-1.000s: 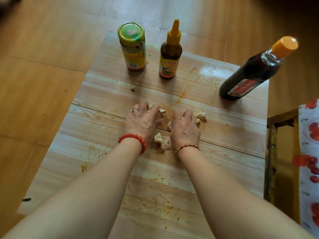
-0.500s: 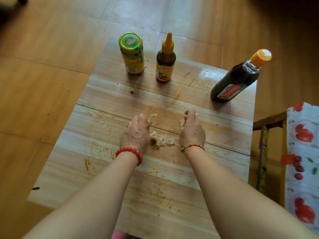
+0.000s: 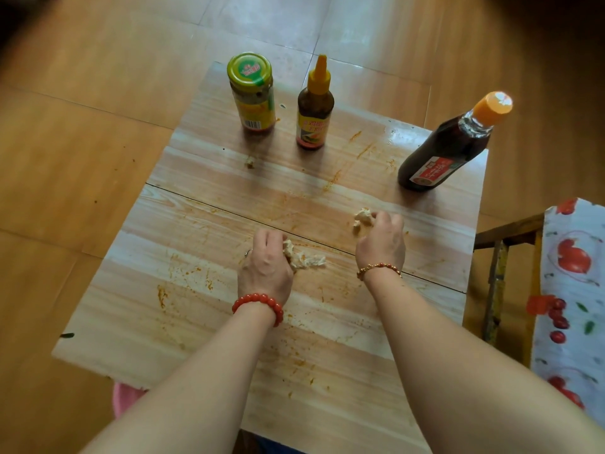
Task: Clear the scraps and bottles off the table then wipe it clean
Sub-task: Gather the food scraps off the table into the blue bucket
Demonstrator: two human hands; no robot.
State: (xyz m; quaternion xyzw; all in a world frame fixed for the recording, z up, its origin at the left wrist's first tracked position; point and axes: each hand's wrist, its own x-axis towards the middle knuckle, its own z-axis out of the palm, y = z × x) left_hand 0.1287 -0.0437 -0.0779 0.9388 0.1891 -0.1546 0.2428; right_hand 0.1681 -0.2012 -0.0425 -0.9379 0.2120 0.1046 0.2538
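Gripping scraps (image 3: 306, 258), left hand (image 3: 265, 267) stayed; right hand (image 3: 381, 244) moved right, pinching another scrap (image 3: 361, 217).

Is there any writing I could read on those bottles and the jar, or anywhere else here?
Jar: red characters on the green lid and a barcode low on the label, all too blurred to read.
Small squeeze bottle: yellow label with print, too small to read.
Large dark bottle: red and white label with characters, blurred, unreadable.
Patterned cloth at the right: fruit pictures only, no words.
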